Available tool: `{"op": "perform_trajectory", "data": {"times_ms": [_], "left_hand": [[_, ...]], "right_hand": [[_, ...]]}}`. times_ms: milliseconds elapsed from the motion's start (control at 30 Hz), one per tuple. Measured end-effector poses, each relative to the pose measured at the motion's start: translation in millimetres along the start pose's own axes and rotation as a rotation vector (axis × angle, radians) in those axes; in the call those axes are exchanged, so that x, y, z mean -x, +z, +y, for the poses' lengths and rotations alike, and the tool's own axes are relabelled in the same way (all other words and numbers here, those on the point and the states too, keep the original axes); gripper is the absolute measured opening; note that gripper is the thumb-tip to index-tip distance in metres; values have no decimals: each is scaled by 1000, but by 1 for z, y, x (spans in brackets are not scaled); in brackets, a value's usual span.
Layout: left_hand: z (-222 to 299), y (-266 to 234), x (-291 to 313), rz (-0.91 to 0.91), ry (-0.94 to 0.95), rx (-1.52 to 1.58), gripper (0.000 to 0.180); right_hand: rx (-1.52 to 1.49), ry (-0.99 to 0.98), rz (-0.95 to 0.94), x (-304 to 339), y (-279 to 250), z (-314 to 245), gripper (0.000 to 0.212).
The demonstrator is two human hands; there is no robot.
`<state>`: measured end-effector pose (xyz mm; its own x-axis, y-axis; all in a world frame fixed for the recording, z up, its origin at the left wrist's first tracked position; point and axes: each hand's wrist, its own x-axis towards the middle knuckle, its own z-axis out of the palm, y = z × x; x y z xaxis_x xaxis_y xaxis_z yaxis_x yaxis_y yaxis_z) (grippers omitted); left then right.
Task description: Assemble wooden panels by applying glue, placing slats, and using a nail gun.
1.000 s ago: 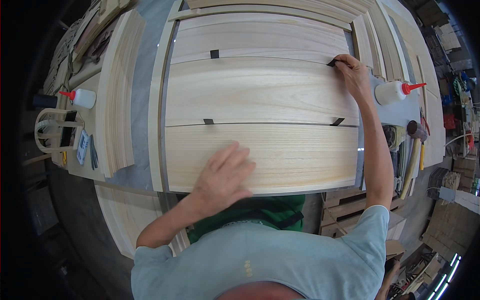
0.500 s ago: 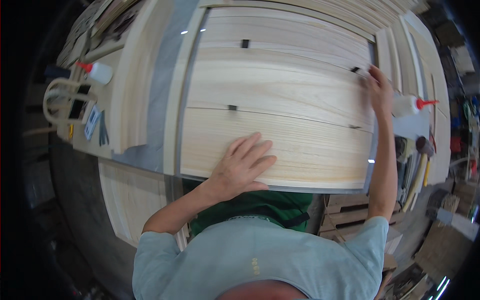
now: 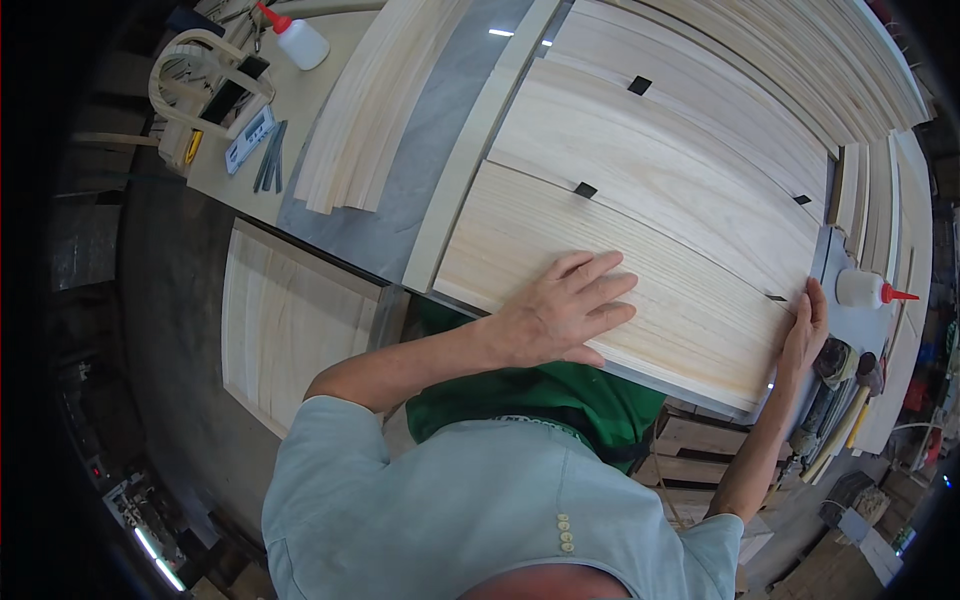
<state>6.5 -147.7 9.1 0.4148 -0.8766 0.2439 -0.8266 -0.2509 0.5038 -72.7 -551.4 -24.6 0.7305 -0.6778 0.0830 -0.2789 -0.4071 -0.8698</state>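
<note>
Several pale wooden boards lie edge to edge on the table; the near board (image 3: 690,315), the middle board (image 3: 650,165) and the far board (image 3: 700,75) show most. Small black strips, such as one (image 3: 586,190) on the left and one (image 3: 776,296) on the right, sit at the seams. My left hand (image 3: 575,308) is spread flat on the near board, close to its front edge. At the right end of that board is my right hand (image 3: 808,318), its fingers stretched along the end. It grips nothing that I can see.
A wooden rail (image 3: 470,155) borders the boards on the left. Stacked strips (image 3: 375,110) lie beyond it, near a glue bottle (image 3: 303,45) and a wooden caddy (image 3: 215,85). Another glue bottle (image 3: 860,288) and a mallet (image 3: 870,372) lie right. A panel (image 3: 290,310) stands lower left.
The view has turned, shifting the scene. My right hand has come nearer, from the far seam's black strip to the near board's right end. My left hand stays flat on the near board.
</note>
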Motion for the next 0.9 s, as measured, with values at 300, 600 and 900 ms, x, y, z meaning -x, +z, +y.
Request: {"op": "perform_trajectory", "data": {"times_ms": [300, 600, 900], "left_hand": [[6, 2, 5, -6, -28, -42, 69], [9, 3, -7, -67, -31, -131, 68], [8, 3, -2, -58, -73, -103, 67]], "right_hand": [[-34, 10, -14, 8, 11, -6, 35], [58, -197, 172, -54, 12, -22, 37], [138, -30, -21, -124, 37, -21, 39]]}}
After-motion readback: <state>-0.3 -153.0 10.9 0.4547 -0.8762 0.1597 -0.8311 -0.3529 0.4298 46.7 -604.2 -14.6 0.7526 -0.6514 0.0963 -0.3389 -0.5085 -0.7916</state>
